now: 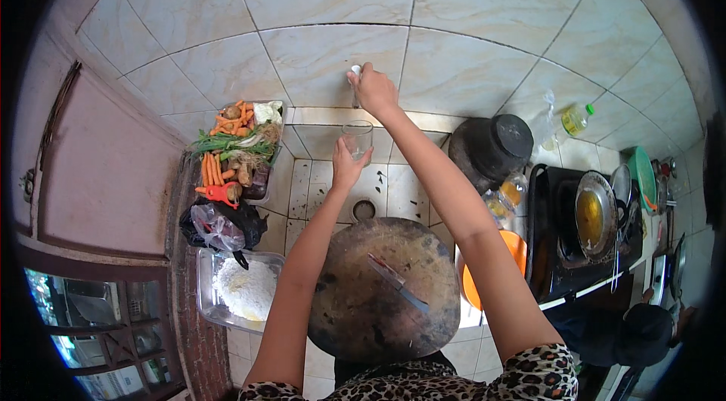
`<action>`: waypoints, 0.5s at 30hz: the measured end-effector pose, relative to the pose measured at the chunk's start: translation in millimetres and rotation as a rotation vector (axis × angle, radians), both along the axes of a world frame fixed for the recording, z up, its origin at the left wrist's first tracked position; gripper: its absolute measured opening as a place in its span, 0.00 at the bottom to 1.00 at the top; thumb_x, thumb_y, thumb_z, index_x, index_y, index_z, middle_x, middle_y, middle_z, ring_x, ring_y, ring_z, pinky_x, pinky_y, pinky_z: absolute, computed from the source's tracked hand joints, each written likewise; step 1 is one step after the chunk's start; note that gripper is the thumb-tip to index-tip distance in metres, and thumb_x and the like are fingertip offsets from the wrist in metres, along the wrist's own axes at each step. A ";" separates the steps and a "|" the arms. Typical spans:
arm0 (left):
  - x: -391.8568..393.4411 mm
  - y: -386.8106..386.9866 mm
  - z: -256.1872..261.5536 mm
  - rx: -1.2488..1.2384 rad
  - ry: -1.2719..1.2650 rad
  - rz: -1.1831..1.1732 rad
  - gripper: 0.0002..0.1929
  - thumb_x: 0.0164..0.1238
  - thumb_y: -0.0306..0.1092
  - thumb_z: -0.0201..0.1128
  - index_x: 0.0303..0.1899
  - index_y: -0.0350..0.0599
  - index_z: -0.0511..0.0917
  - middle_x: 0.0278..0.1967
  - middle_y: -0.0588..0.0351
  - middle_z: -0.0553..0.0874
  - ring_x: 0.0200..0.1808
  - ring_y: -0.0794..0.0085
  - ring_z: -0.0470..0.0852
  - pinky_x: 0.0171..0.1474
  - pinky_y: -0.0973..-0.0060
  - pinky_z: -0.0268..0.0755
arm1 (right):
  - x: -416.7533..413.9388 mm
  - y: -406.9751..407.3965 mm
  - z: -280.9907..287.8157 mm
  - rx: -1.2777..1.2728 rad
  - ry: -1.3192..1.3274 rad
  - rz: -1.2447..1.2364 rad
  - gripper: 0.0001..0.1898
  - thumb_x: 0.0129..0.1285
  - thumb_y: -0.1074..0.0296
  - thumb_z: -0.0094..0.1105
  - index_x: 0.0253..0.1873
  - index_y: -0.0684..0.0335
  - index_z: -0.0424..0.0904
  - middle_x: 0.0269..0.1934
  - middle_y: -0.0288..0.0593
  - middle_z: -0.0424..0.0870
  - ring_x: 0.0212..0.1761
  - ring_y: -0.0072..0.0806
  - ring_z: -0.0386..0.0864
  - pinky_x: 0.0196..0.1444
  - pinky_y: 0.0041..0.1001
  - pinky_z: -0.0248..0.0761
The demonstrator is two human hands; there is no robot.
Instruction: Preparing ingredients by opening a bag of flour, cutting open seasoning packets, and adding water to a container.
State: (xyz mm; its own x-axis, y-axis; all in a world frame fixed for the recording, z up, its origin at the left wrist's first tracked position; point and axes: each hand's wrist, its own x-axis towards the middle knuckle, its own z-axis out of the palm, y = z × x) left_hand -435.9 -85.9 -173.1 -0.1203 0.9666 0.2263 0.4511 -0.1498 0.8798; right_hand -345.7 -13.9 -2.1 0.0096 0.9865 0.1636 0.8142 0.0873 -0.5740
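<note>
My left hand (pixel 347 167) holds a clear drinking glass (pixel 358 137) upright over the tiled sink. Above it, my right hand (pixel 374 89) has its fingers closed around a small wall tap (pixel 355 71), whose white end shows beside the thumb. The tap's spout is mostly covered by that hand, and I cannot tell whether water flows. Nearer my body, a round wooden chopping board (pixel 351 310) spans the front of the sink. A knife (pixel 397 282) with a blue-grey handle lies slantwise on the board.
Left are a tray of vegetables (pixel 241 137), a black plastic bag (pixel 255 229) and a metal tray of white flour-like powder (pixel 244 287). Right stand a blackened pot (pixel 471 146), an orange bowl (pixel 513 245) and a stove (pixel 547 265) with an oil pan (pixel 590 219). Another person (pixel 644 333) is at lower right.
</note>
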 end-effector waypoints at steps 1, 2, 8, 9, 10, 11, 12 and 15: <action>-1.9 6.9 -3.4 -0.023 0.050 -0.004 0.34 0.49 0.41 0.70 0.54 0.34 0.62 0.47 0.43 0.74 0.43 0.61 0.78 0.48 0.67 0.70 | -3.9 9.1 -1.9 -0.089 -0.066 0.023 0.15 0.64 0.61 0.47 0.48 0.67 0.67 0.38 0.57 0.80 0.42 0.52 0.78 0.41 0.39 0.73; -2.9 13.3 -7.2 -0.018 0.047 0.001 0.34 0.49 0.41 0.70 0.54 0.34 0.62 0.47 0.43 0.74 0.43 0.61 0.78 0.48 0.67 0.70 | -6.7 14.8 -6.1 -0.084 -0.070 0.028 0.15 0.64 0.61 0.47 0.48 0.67 0.67 0.38 0.57 0.80 0.42 0.52 0.78 0.41 0.39 0.73; -6.8 35.4 -15.0 -0.013 0.076 0.033 0.33 0.48 0.42 0.70 0.51 0.33 0.63 0.46 0.41 0.75 0.44 0.56 0.78 0.49 0.64 0.70 | -6.5 35.0 -33.9 0.066 -0.124 0.053 0.14 0.61 0.65 0.49 0.42 0.73 0.65 0.29 0.61 0.79 0.33 0.55 0.78 0.37 0.45 0.71; -10.4 39.8 -14.0 0.026 0.067 0.026 0.32 0.47 0.43 0.70 0.48 0.34 0.64 0.44 0.40 0.75 0.45 0.53 0.77 0.49 0.63 0.69 | -5.4 36.5 -30.8 0.073 -0.069 0.109 0.12 0.60 0.68 0.50 0.40 0.73 0.64 0.28 0.61 0.79 0.33 0.54 0.79 0.36 0.45 0.71; -13.5 42.6 -13.4 0.064 0.059 0.017 0.31 0.46 0.44 0.71 0.46 0.34 0.64 0.43 0.40 0.76 0.45 0.51 0.76 0.48 0.62 0.68 | -4.6 36.5 -28.6 0.080 -0.012 0.164 0.11 0.59 0.70 0.50 0.39 0.74 0.64 0.27 0.61 0.79 0.32 0.54 0.79 0.35 0.45 0.72; -15.9 43.5 -13.2 0.056 0.062 0.023 0.31 0.46 0.44 0.71 0.46 0.34 0.64 0.43 0.40 0.76 0.45 0.51 0.76 0.48 0.62 0.68 | -4.7 34.8 -27.5 0.072 -0.009 0.170 0.11 0.59 0.70 0.50 0.39 0.74 0.64 0.27 0.61 0.79 0.32 0.54 0.79 0.35 0.45 0.72; -15.5 45.7 -12.3 0.066 0.065 0.009 0.31 0.46 0.43 0.71 0.46 0.34 0.64 0.42 0.40 0.76 0.45 0.51 0.76 0.48 0.62 0.68 | -3.2 31.9 -22.6 0.055 -0.009 0.180 0.10 0.58 0.73 0.50 0.40 0.74 0.65 0.28 0.64 0.78 0.33 0.56 0.78 0.36 0.44 0.72; -15.0 51.9 -8.9 0.048 0.089 -0.010 0.31 0.46 0.43 0.71 0.46 0.34 0.64 0.42 0.40 0.76 0.44 0.50 0.77 0.48 0.62 0.69 | 5.8 37.0 -27.0 0.070 0.051 0.239 0.10 0.57 0.75 0.49 0.41 0.75 0.65 0.29 0.65 0.78 0.34 0.56 0.79 0.36 0.43 0.73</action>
